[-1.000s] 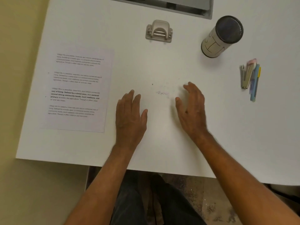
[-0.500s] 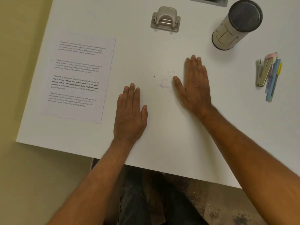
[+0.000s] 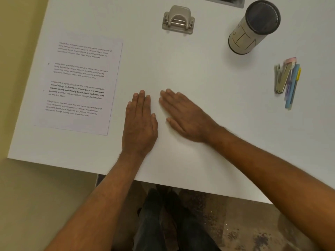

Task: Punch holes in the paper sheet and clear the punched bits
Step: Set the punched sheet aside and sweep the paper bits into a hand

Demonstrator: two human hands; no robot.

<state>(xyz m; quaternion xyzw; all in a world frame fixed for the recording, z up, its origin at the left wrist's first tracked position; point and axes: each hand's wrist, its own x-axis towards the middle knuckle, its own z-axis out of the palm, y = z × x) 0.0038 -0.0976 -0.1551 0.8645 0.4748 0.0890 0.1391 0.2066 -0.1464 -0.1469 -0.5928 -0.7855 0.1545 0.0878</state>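
Two flat hands: left hand (image 3: pixel 139 124), right hand (image 3: pixel 186 117), paper sheet (image 3: pixel 79 84) just left.

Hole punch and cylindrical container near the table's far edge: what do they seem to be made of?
Hole punch: apparently beige matte plastic, with a shiny metal-looking bar under its arched handle. Cylindrical container: body looks like cream card or paper with hand-drawn dark lines; its dark top's material is unclear.
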